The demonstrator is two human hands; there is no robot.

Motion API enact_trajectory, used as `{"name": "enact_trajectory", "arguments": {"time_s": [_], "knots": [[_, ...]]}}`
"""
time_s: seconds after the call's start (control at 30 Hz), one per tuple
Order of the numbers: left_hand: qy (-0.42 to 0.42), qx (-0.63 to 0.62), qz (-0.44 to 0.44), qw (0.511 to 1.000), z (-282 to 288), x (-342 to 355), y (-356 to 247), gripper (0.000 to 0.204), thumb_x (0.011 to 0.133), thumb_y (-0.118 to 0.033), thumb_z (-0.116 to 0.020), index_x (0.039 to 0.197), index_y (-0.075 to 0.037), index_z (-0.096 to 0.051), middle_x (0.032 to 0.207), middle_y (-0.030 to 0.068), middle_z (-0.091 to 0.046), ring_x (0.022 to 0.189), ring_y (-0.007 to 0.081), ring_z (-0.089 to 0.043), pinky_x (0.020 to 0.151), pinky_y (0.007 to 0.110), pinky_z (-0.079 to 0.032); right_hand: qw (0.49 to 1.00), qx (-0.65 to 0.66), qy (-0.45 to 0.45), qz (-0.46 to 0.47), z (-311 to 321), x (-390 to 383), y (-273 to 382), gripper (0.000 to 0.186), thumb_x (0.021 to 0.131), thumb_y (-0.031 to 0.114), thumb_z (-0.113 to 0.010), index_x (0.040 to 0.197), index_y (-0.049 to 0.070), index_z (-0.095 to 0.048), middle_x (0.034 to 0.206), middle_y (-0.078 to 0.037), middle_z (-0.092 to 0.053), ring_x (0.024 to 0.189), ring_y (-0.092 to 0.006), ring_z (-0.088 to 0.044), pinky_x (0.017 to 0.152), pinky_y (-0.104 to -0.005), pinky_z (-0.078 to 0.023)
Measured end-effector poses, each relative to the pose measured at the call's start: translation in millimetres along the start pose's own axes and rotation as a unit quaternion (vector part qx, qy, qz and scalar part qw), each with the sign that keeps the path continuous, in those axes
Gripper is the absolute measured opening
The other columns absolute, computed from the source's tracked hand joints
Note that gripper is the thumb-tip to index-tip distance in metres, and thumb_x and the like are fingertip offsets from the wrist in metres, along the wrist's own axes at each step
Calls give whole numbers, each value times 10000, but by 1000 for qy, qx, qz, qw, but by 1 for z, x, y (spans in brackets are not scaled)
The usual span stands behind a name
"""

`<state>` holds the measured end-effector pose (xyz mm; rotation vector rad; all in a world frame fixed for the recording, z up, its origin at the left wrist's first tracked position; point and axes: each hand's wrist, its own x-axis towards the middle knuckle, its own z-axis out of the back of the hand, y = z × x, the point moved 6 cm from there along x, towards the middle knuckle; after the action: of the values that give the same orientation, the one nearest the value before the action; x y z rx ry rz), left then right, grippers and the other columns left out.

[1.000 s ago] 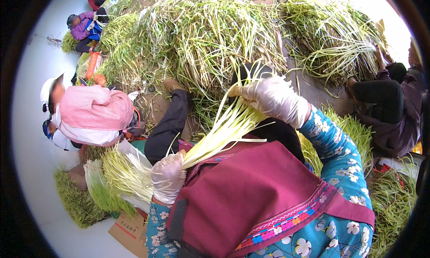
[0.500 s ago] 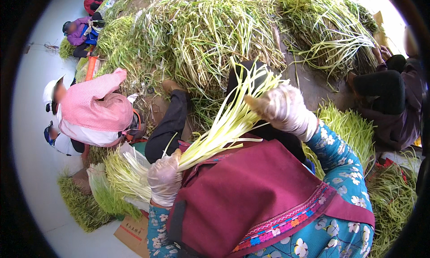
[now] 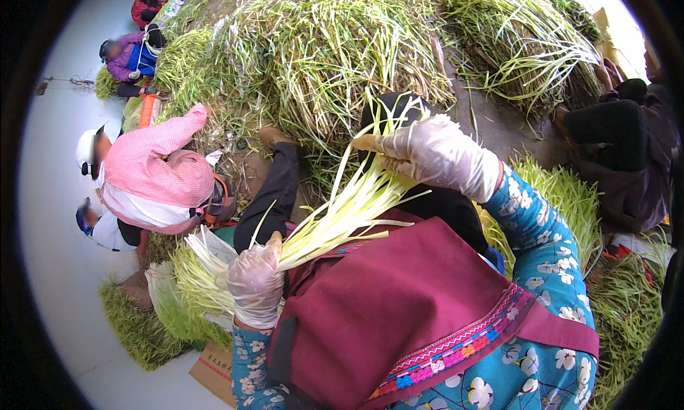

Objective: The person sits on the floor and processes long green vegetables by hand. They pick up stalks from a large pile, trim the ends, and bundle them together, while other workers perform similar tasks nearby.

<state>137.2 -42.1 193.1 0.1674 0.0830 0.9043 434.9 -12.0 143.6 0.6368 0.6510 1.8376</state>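
A bunch of long, thin, pale yellow-green leafy stalks (image 3: 335, 228) slants up to the right across my lap. My left hand (image 3: 258, 278), in a thin whitish glove, is closed round its lower left end. Near the upper, leafy end, my gloved right hand (image 3: 434, 153) pinches some leaves, with a strand at its fingertips; its palm side is hidden. More pale stalks (image 3: 196, 282) lie just left of and behind my left hand. A maroon apron (image 3: 399, 296) with an embroidered band covers my front.
Large heaps of greens (image 3: 356, 68) lie ahead, with another heap (image 3: 520, 47) at the far right. A person in a pink checked top (image 3: 157, 175) sits at my left, another person (image 3: 627, 139) at my right. A cardboard piece (image 3: 215, 371) lies at the lower left.
My right hand has shifted slightly left and its fingers now reach out to the left, with a leaf strand drawn apart from the bunch. The left hand stays closed on the bunch, slightly lower left.
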Motion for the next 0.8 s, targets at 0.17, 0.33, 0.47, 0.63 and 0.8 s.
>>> {"name": "enact_trajectory", "arguments": {"time_s": [0.17, 0.33, 0.47, 0.63, 0.8], "knots": [[-51, 29, -27, 998, 9, 8, 3, 294, 812, -136, -628, 1097, -108, -695, 734, 71, -599, 654, 259, -595, 593, 389, -466, 999, -5, 20, -27, -12, 11, -15, 188, 859, 211, -636, 1028, 163, -703, 817, -114, -679, 697, -309, -657, 639, -385, -516], [-109, 10, -21, 994, 42, 33, 2, 382, 747, -102, -691, 1129, -112, -688, 772, 71, -612, 685, 261, -600, 617, 393, -479, 959, -124, -240, 84, 49, -9, 1, 211, 760, 149, -767, 964, 183, -729, 754, -18, -676, 672, -216, -667, 597, -309, -521], [-165, -14, -14, 986, 76, 55, -6, 391, 753, -99, -681, 1144, -106, -668, 770, 72, -591, 693, 266, -597, 632, 389, -475, 874, -275, -388, 95, 104, -45, 19, 235, 761, 129, -780, 986, 149, -714, 789, -19, -671, 656, -201, -646, 573, -303, -513], [-105, 40, -58, 992, 63, 70, -24, 334, 787, -108, -658, 1120, -99, -655, 747, 73, -577, 678, 258, -606, 610, 386, -485, 922, -243, -301, 0, 92, -54, -5, 207, 792, 136, -732, 995, 149, -693, 897, -49, -678, 794, -244, -657, 671, -343, -530], [3, 26, -67, 997, 27, 52, -21, 232, 843, -140, -593, 1062, -79, -642, 765, 94, -606, 699, 275, -631, 606, 394, -497, 960, -202, -196, -1, 17, -61, -23, 133, 806, 178, -693, 938, 160, -684, 855, -56, -627, 777, -302, -628, 659, -416, -496]]}}
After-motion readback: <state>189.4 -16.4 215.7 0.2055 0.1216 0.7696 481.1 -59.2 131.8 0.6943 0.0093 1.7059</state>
